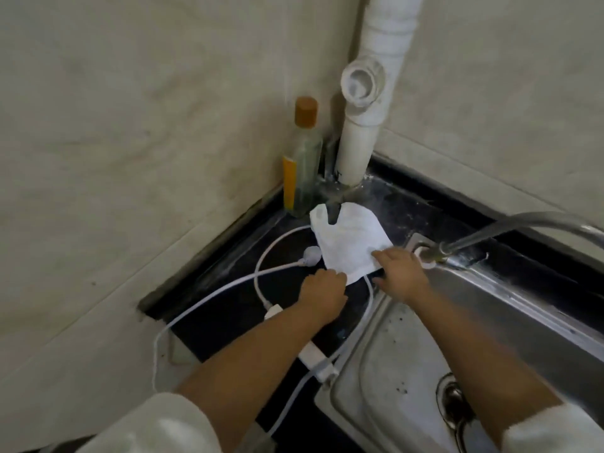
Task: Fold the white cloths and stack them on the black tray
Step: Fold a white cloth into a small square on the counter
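Note:
A white cloth (351, 238) lies on the black counter (228, 308) in the corner, its far edge under a dark tap end. My left hand (323, 294) grips the cloth's near edge with curled fingers. My right hand (403, 273) holds the cloth's near right corner, fingers bent over it. No black tray is visible.
A white drain pipe (358, 142) and a bottle with an orange cap (302, 158) stand in the corner. White cables and a charger (313, 356) lie across the counter. A steel sink (408, 371) with a tap hose (523, 228) sits on the right. Walls close in left and behind.

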### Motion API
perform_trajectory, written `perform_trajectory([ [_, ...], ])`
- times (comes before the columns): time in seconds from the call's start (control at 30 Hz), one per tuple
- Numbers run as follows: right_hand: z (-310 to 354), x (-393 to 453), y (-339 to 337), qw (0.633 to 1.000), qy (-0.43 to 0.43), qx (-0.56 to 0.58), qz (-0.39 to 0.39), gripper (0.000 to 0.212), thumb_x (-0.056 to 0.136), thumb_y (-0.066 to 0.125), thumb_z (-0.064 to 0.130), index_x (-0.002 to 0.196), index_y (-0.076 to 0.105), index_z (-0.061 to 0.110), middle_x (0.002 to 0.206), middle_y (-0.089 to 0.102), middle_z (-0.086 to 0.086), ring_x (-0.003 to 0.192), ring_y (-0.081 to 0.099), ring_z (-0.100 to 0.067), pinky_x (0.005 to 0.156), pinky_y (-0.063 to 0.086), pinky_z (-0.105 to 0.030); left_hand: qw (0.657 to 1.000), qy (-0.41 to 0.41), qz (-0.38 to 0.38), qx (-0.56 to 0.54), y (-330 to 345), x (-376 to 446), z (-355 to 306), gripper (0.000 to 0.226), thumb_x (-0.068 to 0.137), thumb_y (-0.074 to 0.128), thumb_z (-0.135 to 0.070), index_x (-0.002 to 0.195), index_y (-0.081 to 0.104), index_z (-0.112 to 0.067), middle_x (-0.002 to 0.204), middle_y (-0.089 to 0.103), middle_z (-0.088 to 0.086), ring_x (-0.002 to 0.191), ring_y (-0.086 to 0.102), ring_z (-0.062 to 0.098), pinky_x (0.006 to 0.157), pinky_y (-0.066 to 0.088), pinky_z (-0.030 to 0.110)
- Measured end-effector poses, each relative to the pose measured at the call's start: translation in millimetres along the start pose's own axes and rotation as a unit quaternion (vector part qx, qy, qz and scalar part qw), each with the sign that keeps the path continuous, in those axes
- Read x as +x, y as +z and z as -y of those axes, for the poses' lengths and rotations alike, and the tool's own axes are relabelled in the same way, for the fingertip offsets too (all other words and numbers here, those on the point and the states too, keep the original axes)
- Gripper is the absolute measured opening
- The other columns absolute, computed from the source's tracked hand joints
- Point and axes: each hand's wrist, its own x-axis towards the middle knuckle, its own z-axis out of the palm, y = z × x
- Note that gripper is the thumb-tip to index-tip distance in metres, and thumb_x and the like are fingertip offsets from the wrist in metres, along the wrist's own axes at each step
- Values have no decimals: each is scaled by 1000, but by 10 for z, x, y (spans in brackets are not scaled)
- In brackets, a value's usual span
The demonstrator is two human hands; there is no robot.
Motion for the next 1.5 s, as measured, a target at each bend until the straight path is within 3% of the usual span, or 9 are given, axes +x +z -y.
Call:
perform_trajectory([
  [0.1,-34,155,96,999,-36,6,-38,52,79,66,24,129,53,20,129,53,-13,124,45,-32,106,33,-43,1000,-3,-12,24,103,208,-4,35,95,46,-34,118,48,-8,126,47,14,117,44,29,88,41,38],
  [0.23,-35,270,146,980,-84,71,-165,12,53,76,9,64,74,14,62,65,-11,56,64,-34,59,55,-39,994,6,-100,49,88,363,25,21,85,64,-29,95,63,-11,102,62,11,97,58,26,79,47,32],
  [0.4,12,211,-6,973,-54,137,-177,35,74,36,20,70,66,2,66,65,-16,65,62,-35,72,52,-42,992,26,-110,-64,1,324,77,21,95,41,-7,102,59,1,108,60,19,104,55,34,89,41,40],
  [0.63,66,-204,-482,957,-83,90,-264,19,83,51,16,82,64,2,72,66,-15,72,60,-33,75,39,-33,958,66,-232,-154,-651,-113,217,27,97,43,-14,108,64,-1,106,64,18,99,57,31,82,39,30],
  [0.73,63,-605,-616,934,-133,8,-332,9,70,59,13,71,66,7,61,61,-7,55,60,-28,70,33,-26,944,103,-277,-149,-874,-498,281,37,92,42,-23,104,68,0,97,67,19,92,60,33,75,39,28],
  [0.8,86,-988,-693,938,-122,-13,-325,14,55,75,3,64,66,8,59,59,-7,52,59,-28,69,47,-30,940,127,-293,-122,-953,-777,277,44,88,37,-30,95,69,-1,87,67,18,83,61,32,70,35,25],
  [1.0,114,-2616,-654,937,0,16,-349,7,67,62,7,65,68,3,58,62,-14,54,60,-34,52,52,-37,913,209,-328,-121,-853,-1625,-232,53,86,32,-38,95,70,-1,89,69,19,85,62,33,72,46,35],
  [1.23,-195,-4846,-278,917,276,107,-269,23,90,47,7,104,66,4,106,63,-13,100,58,-31,82,47,-38,896,346,-243,-134,-442,-2212,-1744,19,93,51,-16,97,67,-6,96,69,14,95,60,32,76,43,34],
  [1.5,-560,-7348,430,798,555,185,-141,23,76,43,-2,65,50,16,76,55,-4,82,58,-30,60,44,-35,808,566,-130,-97,345,-3175,-3921,19,92,49,-17,93,66,-10,94,66,9,93,58,27,76,42,33],
])
